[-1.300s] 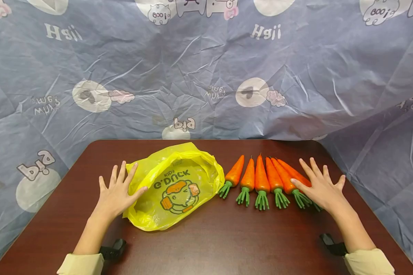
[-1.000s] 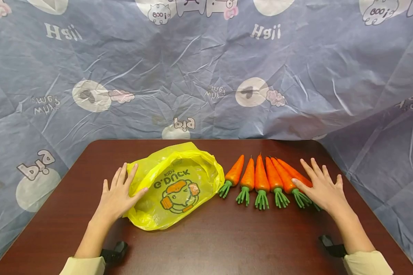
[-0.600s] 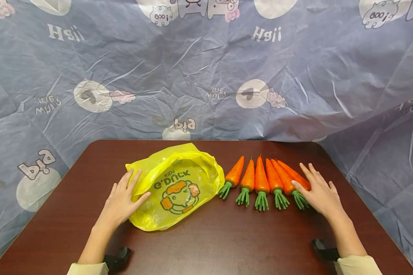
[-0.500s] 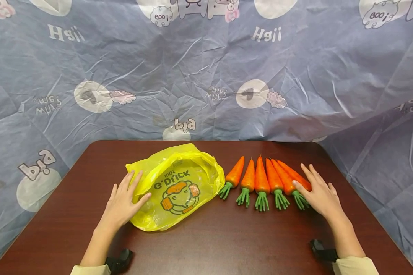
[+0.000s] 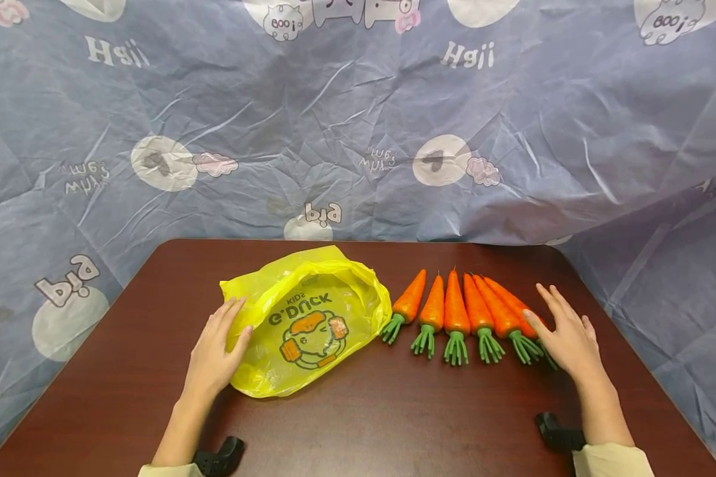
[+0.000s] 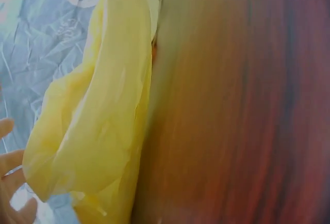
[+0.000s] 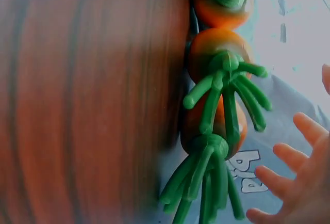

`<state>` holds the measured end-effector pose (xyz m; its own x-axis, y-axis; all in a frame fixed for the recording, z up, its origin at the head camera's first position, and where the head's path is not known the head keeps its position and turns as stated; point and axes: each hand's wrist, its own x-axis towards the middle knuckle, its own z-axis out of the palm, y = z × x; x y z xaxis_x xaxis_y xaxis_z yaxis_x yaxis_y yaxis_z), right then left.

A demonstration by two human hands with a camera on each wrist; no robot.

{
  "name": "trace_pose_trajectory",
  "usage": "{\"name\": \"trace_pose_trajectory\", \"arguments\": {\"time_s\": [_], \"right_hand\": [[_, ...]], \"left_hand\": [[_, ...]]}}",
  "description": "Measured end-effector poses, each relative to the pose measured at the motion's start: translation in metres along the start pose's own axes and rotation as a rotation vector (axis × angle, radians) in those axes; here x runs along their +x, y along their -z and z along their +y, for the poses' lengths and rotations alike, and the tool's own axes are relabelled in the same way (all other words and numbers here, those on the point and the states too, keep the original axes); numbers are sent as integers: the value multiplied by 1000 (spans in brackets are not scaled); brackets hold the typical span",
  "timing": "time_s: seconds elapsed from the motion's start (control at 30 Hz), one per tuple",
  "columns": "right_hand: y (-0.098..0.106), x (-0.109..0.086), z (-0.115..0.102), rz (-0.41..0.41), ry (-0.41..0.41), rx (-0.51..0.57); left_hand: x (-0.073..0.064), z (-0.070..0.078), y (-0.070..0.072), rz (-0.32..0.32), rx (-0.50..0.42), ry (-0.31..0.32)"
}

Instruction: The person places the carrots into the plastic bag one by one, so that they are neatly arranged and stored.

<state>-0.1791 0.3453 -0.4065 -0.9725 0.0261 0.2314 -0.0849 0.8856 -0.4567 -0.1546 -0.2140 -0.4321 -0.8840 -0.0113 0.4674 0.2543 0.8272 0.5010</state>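
Observation:
A yellow plastic bag (image 5: 310,324) with a printed duck lies on its side, its mouth gaping toward me. My left hand (image 5: 213,354) is at the bag's left edge, fingers extended and thumb apart, gripping nothing. In the left wrist view its fingers (image 6: 14,164) show beside the bag's yellow film (image 6: 98,131). Several orange carrots (image 5: 455,311) with green stem tufts lie fanned out right of the bag. My right hand (image 5: 567,338) is over the rightmost carrot (image 5: 507,298), partly hiding it, fingers spread. The right wrist view shows those fingers (image 7: 289,157) near the green stems (image 7: 211,157).
The dark brown wooden table (image 5: 382,424) ends at a back edge just behind the bag and carrots. A blue-grey printed cloth (image 5: 334,132) hangs behind it and along the right side. Black wrist straps (image 5: 557,434) sit on both forearms.
My left hand has moved slightly right and down along the bag's edge, its fingers closer together. The right hand's fingers have also drawn together a little. Bag and carrots stay in place.

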Motion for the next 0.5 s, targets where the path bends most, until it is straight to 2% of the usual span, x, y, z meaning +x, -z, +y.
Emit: {"name": "trace_pose_trajectory", "arguments": {"time_s": [0.2,0.3,0.4,0.5], "right_hand": [[-5,-1,13,-5,16,7],[-6,1,17,0,23,17],[-6,0,21,4,10,28],[-7,-1,24,14,-6,29]], "left_hand": [[-8,-3,-4,67,-113,114],[-9,-4,-6,97,-147,151],[-10,-5,-7,115,-185,156],[-12,-6,-9,104,-217,128]]}}
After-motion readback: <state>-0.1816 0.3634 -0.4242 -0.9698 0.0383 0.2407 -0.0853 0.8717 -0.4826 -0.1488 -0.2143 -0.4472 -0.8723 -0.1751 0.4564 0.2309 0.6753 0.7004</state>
